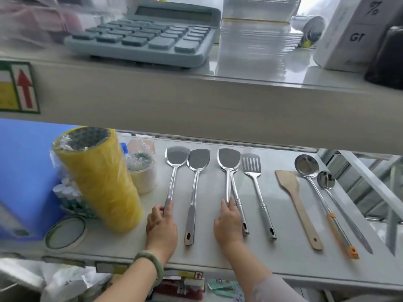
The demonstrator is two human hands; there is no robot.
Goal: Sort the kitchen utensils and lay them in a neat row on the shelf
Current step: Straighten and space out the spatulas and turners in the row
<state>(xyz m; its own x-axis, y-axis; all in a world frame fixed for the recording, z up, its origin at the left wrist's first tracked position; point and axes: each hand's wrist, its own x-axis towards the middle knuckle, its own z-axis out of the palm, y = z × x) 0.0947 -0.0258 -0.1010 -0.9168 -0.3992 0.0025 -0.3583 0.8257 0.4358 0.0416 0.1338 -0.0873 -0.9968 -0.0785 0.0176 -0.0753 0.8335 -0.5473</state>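
Note:
Several utensils lie side by side on the white shelf point(272, 253), handles toward me. My left hand point(161, 229) grips the handle of the leftmost steel spatula point(176, 158). A second steel spatula point(198, 159) lies free just right of it. My right hand point(227, 227) holds the handle of a third steel spatula point(228, 158), which lies over another utensil's ridged handle point(238, 202). Further right lie a slotted turner point(251, 164), a wooden spatula point(289, 184), a large ladle point(306, 164) with an orange-tipped handle, and a smaller ladle point(326, 179).
A tall yellow tape roll stack point(98, 179), a wrapped white roll point(142, 171) and a flat tape ring point(65, 233) crowd the shelf's left end beside a blue panel point(24, 171). The upper shelf carries a calculator point(148, 33), clear lids point(255, 31) and a white box point(349, 33).

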